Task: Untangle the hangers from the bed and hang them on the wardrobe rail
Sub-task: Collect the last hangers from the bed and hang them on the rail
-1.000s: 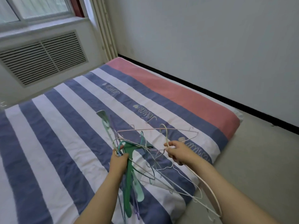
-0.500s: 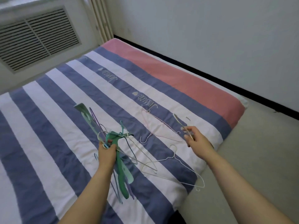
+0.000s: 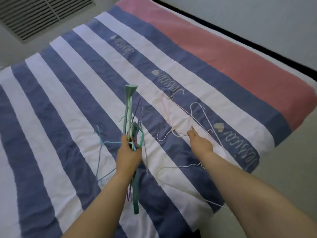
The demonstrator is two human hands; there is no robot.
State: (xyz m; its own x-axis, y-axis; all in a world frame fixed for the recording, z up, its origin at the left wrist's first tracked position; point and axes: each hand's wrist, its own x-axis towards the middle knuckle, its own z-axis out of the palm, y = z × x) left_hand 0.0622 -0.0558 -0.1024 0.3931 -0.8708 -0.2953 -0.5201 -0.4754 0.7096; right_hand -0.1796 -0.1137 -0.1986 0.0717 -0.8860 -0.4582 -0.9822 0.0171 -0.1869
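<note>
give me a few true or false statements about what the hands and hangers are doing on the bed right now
1. The left hand grips a bundle of green, blue and purple hangers. True.
2. The right hand rests flat on the pink stripe. False: it reaches to the white wire hangers lying on the blue and white stripes, fingers at the wire.
3. A white wire hanger lies on the bed beneath the right forearm. True.
4. The bundle lies flat on the sheet. False: it is held up in the left hand.
5. A wardrobe rail is in view. False: none shows.
</note>
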